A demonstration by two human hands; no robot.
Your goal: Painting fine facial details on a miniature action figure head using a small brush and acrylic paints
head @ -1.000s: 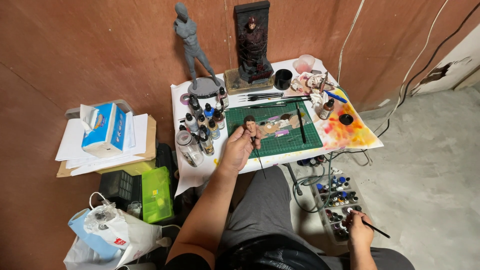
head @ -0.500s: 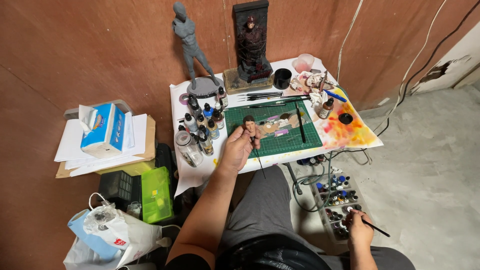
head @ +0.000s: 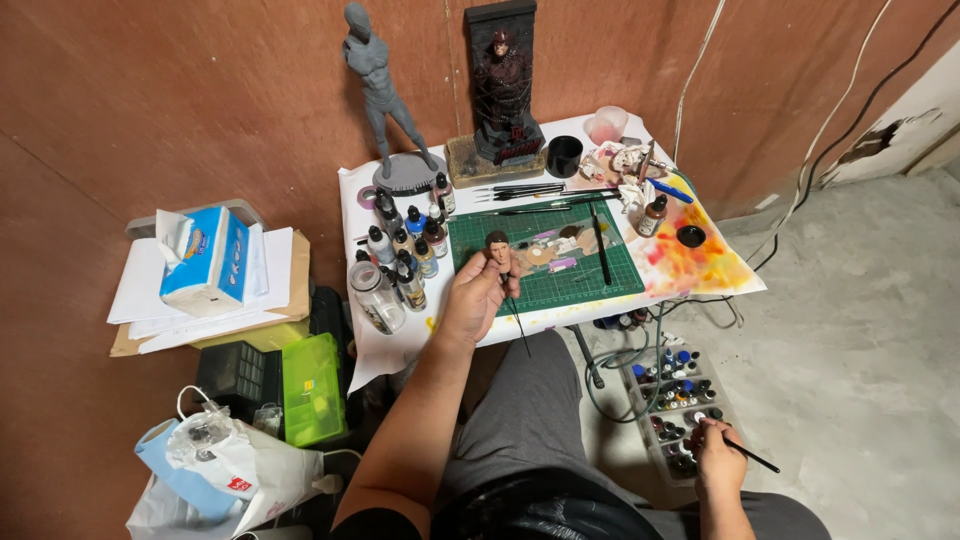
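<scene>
— Hands first: where are they, measured from the green cutting mat point(head: 560, 262)?

— Left hand point(head: 476, 300) is at the mat's near-left corner, its grip clamped on a small painted figure head point(head: 498, 246) on a thin stick, held over the mat's left edge.

— And the right?

— Right hand point(head: 718, 458) is well apart from the mat, low beside the bench point(head: 400, 345), grip closed on a thin paintbrush point(head: 752, 458) over a tray of paint bottles point(head: 676, 400) on the floor.

Left hand point(head: 478, 296) gripping small painted head point(head: 497, 246) on stick over green cutting mat point(head: 610, 285); right hand point(head: 716, 456) holding thin brush point(head: 752, 458) beside paint-bottle tray point(head: 640, 400).
</scene>
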